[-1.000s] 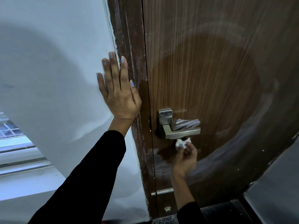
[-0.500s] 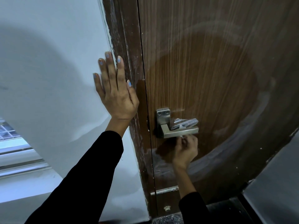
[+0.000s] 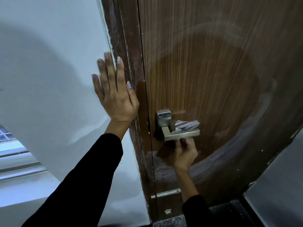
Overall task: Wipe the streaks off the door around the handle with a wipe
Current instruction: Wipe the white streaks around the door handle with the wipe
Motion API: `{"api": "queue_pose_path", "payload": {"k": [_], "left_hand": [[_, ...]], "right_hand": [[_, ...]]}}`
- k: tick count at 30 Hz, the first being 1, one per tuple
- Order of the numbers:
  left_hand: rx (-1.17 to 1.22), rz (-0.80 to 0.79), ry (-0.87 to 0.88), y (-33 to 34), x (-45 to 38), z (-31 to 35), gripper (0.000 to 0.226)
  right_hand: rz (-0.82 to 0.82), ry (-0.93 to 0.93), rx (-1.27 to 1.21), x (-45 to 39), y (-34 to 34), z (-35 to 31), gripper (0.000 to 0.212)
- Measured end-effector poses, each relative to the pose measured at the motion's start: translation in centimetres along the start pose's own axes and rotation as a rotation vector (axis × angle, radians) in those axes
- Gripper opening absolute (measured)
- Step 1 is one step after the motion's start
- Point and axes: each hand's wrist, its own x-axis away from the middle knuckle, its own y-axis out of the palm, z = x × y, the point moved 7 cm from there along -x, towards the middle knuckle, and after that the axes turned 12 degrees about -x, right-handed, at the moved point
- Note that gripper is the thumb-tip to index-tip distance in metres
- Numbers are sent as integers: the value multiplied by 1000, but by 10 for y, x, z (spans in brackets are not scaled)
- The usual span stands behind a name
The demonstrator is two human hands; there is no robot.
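A brown wood-grain door [image 3: 213,79] fills the right half of the head view, with pale curved streaks arcing around a darker patch. A square metal lever handle [image 3: 180,132] sticks out at mid-height. My right hand [image 3: 185,153] is raised just under the lever, fingers curled up behind it; the wipe it held a moment ago is hidden by the fingers and the lever. My left hand [image 3: 114,94] lies flat with straight fingers on the white wall, beside the door frame [image 3: 126,63].
The white wall [image 3: 49,79] runs along the left, with a window ledge [image 3: 18,154] low at the left. The frame's paint is scuffed. A small metal strip [image 3: 165,193] sits low on the door. A dark grey surface [image 3: 277,185] stands at the lower right.
My right hand has risen from below the lever to right under it, and the white wipe, visible one second ago, is out of sight. My left hand stays on the wall.
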Motion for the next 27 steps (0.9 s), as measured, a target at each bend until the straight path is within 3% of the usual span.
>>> {"api": "queue_pose_path", "payload": {"k": [5, 7, 10, 11, 14, 17, 22, 27], "left_hand": [[7, -7, 2, 0, -1, 1, 51], [12, -7, -1, 0, -1, 0, 51], [15, -14, -3, 1, -1, 0, 51], [17, -18, -3, 1, -1, 0, 52], [12, -26, 4, 2, -1, 0, 52], [26, -28, 3, 2, 0, 0, 51], [30, -30, 8, 0, 0, 0, 52], [32, -25, 9, 0, -1, 0, 53]], "right_hand": [[265, -32, 36, -26, -20, -11, 25], [203, -16, 15, -22, -14, -6, 25], [-57, -6, -48, -11, 6, -6, 26], [-75, -34, -1, -10, 7, -9, 27], [120, -21, 22, -23, -6, -12, 26], [242, 44, -109, -29, -15, -8, 26], [113, 177, -167, -7, 3, 15, 21], [157, 66, -232, -27, 2, -7, 33]]}}
